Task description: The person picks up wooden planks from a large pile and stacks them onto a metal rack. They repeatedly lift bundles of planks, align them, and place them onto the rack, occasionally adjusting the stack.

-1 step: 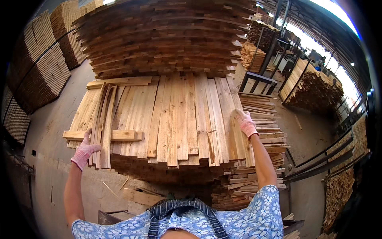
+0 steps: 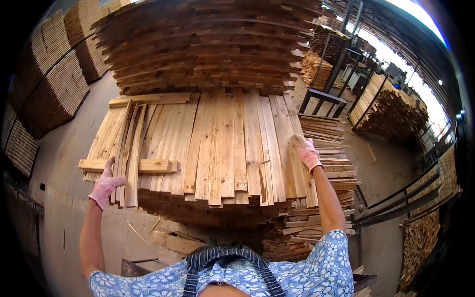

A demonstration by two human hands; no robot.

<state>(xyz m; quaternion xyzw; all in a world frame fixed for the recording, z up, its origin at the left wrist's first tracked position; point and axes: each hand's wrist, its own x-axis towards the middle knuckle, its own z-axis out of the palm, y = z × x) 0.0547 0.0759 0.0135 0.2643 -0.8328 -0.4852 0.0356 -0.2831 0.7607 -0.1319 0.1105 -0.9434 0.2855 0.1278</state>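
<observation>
A layer of pale wooden boards (image 2: 215, 148) lies side by side on a stack in front of me. At its left, several narrow wooden slats (image 2: 131, 156) lie on top, across a short thick wooden block (image 2: 151, 166). My left hand (image 2: 106, 187), in a pinkish knitted glove, is at the slats' near ends, its thumb laid over them and a finger along their left side. My right hand (image 2: 308, 153), gloved alike, holds the outer edge of the rightmost wooden board (image 2: 293, 168). Some fingers of both hands are hidden.
A tall stack of dark-ended boards (image 2: 203, 49) rises just behind. Another wooden block (image 2: 148, 99) lies at the layer's far left. To the right are a pile of thin slats (image 2: 329, 168) and a black metal frame (image 2: 321, 103). Strapped lumber stacks (image 2: 62, 89) stand at left.
</observation>
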